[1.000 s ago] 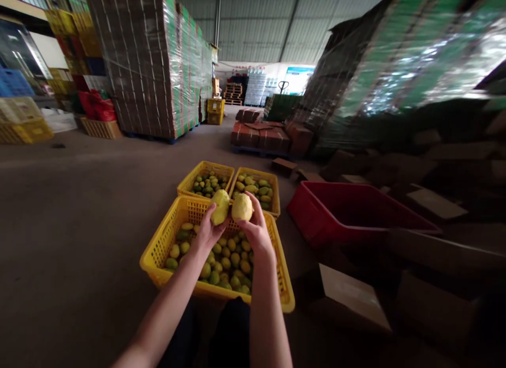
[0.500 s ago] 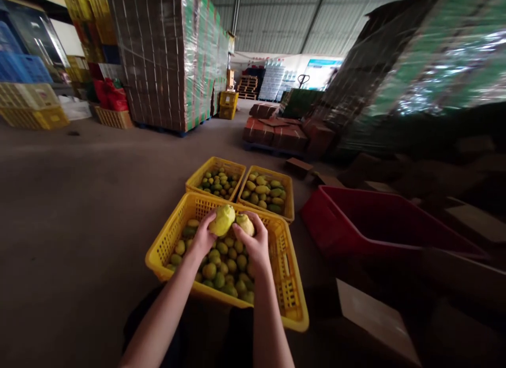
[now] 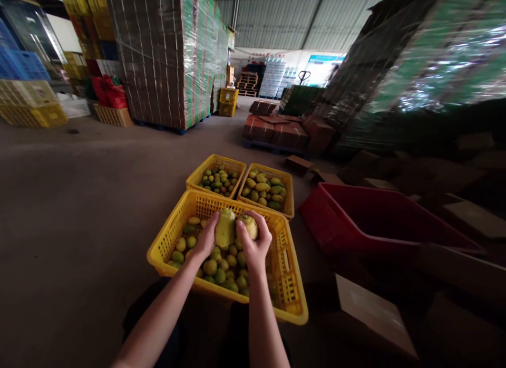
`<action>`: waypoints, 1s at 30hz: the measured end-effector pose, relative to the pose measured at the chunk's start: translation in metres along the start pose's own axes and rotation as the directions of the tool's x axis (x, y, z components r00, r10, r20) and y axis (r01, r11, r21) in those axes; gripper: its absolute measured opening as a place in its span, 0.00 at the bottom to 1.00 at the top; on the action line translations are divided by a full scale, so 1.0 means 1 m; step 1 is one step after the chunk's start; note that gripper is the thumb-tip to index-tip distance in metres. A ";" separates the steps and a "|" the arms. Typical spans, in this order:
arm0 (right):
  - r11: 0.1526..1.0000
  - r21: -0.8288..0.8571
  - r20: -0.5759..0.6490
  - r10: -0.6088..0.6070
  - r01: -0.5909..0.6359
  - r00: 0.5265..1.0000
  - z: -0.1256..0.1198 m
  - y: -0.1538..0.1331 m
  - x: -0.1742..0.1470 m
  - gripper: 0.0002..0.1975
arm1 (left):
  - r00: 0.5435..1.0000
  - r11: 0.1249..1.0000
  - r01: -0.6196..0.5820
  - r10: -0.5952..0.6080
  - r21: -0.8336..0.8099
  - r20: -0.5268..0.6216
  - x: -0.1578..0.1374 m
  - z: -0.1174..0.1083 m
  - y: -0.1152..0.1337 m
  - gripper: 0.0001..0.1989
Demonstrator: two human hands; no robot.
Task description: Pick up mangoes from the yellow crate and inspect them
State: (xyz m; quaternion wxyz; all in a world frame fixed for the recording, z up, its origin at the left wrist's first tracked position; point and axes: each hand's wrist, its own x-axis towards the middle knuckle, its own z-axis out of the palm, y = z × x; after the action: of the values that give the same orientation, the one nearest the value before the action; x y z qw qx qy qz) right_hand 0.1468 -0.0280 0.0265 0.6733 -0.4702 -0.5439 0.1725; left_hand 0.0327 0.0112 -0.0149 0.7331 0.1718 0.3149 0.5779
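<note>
Above the near yellow crate (image 3: 294,273), my left hand (image 3: 206,239) is closed on a large, lumpy, yellow-green lemon (image 3: 225,229). My right hand (image 3: 258,240) grips a second, rounder lemon (image 3: 248,226), with its stem end turned up and the thumb on its near side. The two lemons are side by side with a narrow gap between them. Below my hands, many green and yellow lemons (image 3: 209,267) lie in the crate, partly hidden by my hands and forearms.
Two smaller yellow crates of fruit, a left one (image 3: 190,181) and a right one (image 3: 291,199), stand just beyond the near crate. At right are a red tub (image 3: 328,225) and cardboard boxes (image 3: 371,310). Wrapped pallet stacks (image 3: 158,57) rise behind.
The left lemon has turned in my left hand and now shows a longer, more upright side. Both hands have shifted slightly right, and the right lemon is tilted a little differently.
</note>
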 end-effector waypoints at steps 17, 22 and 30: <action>0.700 0.408 -0.024 0.650 -0.586 0.760 0.025 0.053 0.009 0.17 | 0.960 0.975 0.197 -0.214 -0.107 -0.183 0.009 -0.001 0.019 0.09; 0.521 0.556 0.050 0.757 -0.648 0.652 0.036 0.075 0.007 0.17 | 0.947 0.964 0.243 -0.259 -0.105 -0.190 0.014 -0.006 0.019 0.09; 0.262 0.562 0.254 0.848 -0.785 0.465 0.038 0.071 0.005 0.13 | 0.943 0.969 0.219 -0.240 -0.116 -0.229 0.020 -0.009 0.026 0.10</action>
State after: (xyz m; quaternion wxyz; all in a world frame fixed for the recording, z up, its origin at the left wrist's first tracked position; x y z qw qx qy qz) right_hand 0.1343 0.0280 -0.0303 0.6233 -0.4442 -0.1005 0.6357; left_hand 0.0102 0.0367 -0.0103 0.7585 0.0297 0.3936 0.5186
